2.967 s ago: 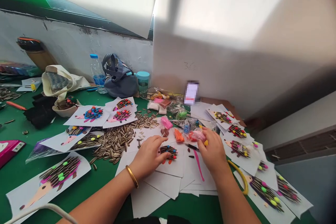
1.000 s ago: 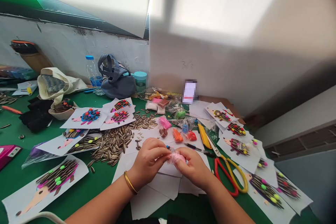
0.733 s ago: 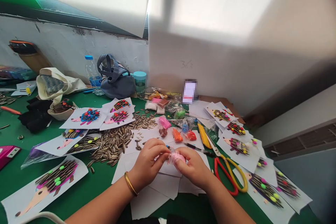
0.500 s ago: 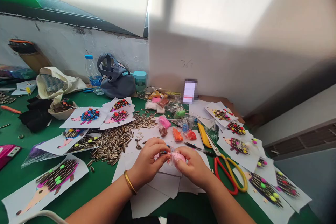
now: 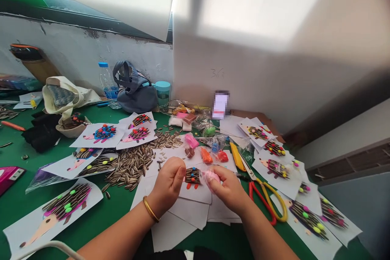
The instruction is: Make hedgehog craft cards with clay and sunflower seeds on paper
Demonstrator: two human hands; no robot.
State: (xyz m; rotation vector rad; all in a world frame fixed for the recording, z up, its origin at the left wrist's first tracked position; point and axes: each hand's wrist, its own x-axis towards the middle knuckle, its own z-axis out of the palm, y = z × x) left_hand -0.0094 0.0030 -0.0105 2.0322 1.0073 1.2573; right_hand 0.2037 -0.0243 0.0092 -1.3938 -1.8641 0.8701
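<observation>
Pink clay (image 5: 210, 176) sits pinched in the right hand (image 5: 228, 191), just right of the small seed hedgehog (image 5: 192, 176), which lies long-ways left to right between both hands. Left hand (image 5: 167, 180) is curled up beside it, can't tell if it's holding anything.

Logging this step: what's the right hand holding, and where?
Pink clay in clear plastic, held by the right hand, pinched at its right end between the fingers.

The left hand (image 5: 167, 179) has been drawn away from the right hand (image 5: 228, 190), leaving the small seed-covered hedgehog (image 5: 192, 175) uncovered, and the pink clay (image 5: 210, 176) in its plastic film, earlier pinched between both hands, is now held by the right alone
</observation>
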